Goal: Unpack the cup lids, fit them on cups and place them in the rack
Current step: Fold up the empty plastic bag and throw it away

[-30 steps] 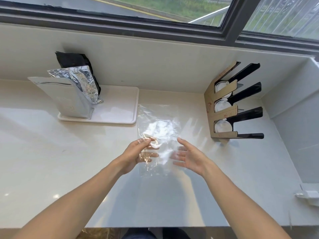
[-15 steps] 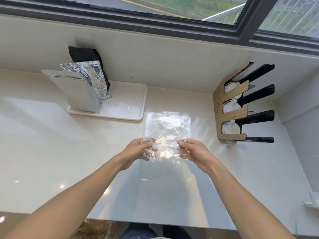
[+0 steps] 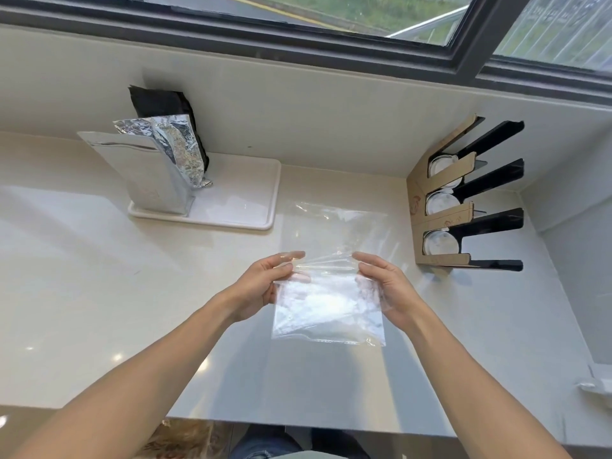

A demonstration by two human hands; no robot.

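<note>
I'm looking down at a pale counter [image 3: 82, 293] under a window, with plenty of bare surface on the near and left sides for working. At the back left a white tray [image 3: 238, 207] carries a foil pouch [image 3: 145, 173]; at the back right, against the corner wall, stands the rack [image 3: 463, 197] with 3 lidded cups already in its slots. The clear bag [image 3: 328, 309] hangs above the counter in front of me, its top edge pinched between my left hand [image 3: 261, 286] and right hand [image 3: 387, 289], both closed on the film. Pale shapes inside look like the lids, though I can't count them. I judge the bag light, limp and slippery, so I'd grip close to the mouth and pull gently apart, keeping it over open counter, clear of the front edge.
</note>
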